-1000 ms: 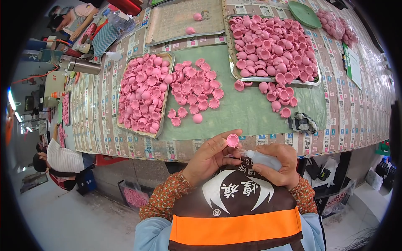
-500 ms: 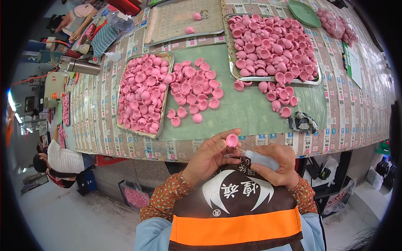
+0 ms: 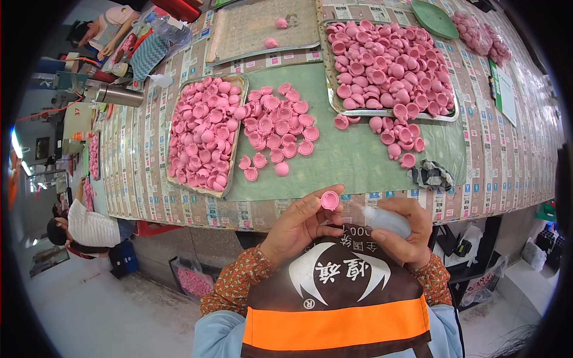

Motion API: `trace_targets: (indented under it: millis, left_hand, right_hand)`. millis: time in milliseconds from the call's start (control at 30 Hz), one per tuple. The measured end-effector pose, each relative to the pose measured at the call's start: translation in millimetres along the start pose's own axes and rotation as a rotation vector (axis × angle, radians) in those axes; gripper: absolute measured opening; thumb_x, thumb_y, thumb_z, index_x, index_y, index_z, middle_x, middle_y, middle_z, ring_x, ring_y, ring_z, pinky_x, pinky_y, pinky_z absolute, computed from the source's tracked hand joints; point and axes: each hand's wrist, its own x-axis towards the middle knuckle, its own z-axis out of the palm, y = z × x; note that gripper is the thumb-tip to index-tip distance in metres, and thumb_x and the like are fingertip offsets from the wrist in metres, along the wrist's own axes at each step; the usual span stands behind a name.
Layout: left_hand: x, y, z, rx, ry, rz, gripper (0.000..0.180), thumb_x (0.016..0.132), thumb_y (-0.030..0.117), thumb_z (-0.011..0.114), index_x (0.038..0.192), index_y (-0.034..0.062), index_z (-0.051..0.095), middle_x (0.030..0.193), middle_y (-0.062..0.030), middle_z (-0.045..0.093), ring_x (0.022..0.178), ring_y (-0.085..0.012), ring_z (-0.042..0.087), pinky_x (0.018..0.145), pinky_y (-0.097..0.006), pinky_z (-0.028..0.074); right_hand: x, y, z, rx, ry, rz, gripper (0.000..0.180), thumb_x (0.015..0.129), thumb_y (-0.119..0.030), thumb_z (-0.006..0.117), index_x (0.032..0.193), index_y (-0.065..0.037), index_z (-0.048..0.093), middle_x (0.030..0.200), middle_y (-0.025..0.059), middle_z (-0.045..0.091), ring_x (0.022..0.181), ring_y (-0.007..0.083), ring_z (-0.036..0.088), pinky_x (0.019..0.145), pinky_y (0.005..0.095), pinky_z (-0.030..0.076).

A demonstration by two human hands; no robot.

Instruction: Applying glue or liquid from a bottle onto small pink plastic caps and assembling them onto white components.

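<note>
Between the thumb and fingers of my left hand (image 3: 301,221) is a small pink plastic cup-shaped piece (image 3: 329,200), its hollow side facing me. My right hand (image 3: 407,231) is wrapped round a translucent squeeze bottle (image 3: 388,221), whose narrow tip points left toward the pink piece but stands apart from it. Both hands are above my lap at the table's near edge. Beyond them, a loose pile of similar pink pieces (image 3: 275,125) lies on a green mat (image 3: 340,161).
A tray heaped with pink pieces (image 3: 203,131) is at left; a larger metal tray (image 3: 456,113) of them is at right. A crumpled cloth (image 3: 431,175) lies on the mat's right side. At back stand a shallow tray (image 3: 250,36) and a green dish (image 3: 434,19). Other people are at left.
My right hand has drawn the squeeze bottle to the right, so its tip is now clear of the pink piece. My left hand has barely moved.
</note>
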Motion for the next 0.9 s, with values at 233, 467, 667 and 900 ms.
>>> trace_targets:
  millis: [233, 467, 667, 900]
  left_hand:
    - [0, -4, -3, -0.102, -0.066, -0.057, 0.058, 0.106, 0.034, 0.041, 0.149, -0.0035, 0.03, 0.113, -0.0089, 0.062, 0.1, -0.0179, 0.064, 0.09, -0.038, 0.057]
    - [-1, -4, -3, -0.049, -0.019, -0.052, 0.06, 0.104, 0.035, 0.046, 0.148, -0.004, 0.031, 0.11, -0.0118, 0.063, 0.1, -0.0222, 0.064, 0.088, -0.039, 0.058]
    - [-2, -5, -1, 0.006, 0.002, -0.058, 0.059, 0.104, 0.034, 0.048, 0.146, -0.0044, 0.036, 0.111, -0.0126, 0.062, 0.1, -0.0216, 0.064, 0.088, -0.038, 0.059]
    - [-1, -6, -1, 0.055, -0.008, -0.073, 0.06, 0.103, 0.036, 0.051, 0.145, -0.0038, 0.037, 0.111, -0.0119, 0.061, 0.101, -0.0221, 0.064, 0.088, -0.039, 0.059]
  right_hand:
    - [-2, 9, -1, 0.157, 0.109, -0.014, 0.046, 0.077, -0.012, 0.081, 0.115, 0.001, 0.059, 0.11, 0.0138, 0.065, 0.096, 0.0193, 0.064, 0.079, 0.0303, 0.05]
    - [13, 0, 3, -0.088, -0.071, -0.197, 0.037, 0.072, -0.01, 0.082, 0.105, -0.002, 0.065, 0.087, 0.0137, 0.07, 0.072, 0.0253, 0.069, 0.063, 0.0332, 0.052]
    - [11, 7, 10, -0.08, -0.108, -0.215, 0.034, 0.071, -0.011, 0.082, 0.101, -0.003, 0.067, 0.08, 0.0121, 0.069, 0.066, 0.0266, 0.068, 0.058, 0.034, 0.05]
    - [11, 8, 12, -0.069, -0.103, -0.214, 0.035, 0.072, -0.011, 0.082, 0.102, -0.003, 0.067, 0.078, 0.0116, 0.068, 0.064, 0.0263, 0.067, 0.056, 0.0339, 0.049]
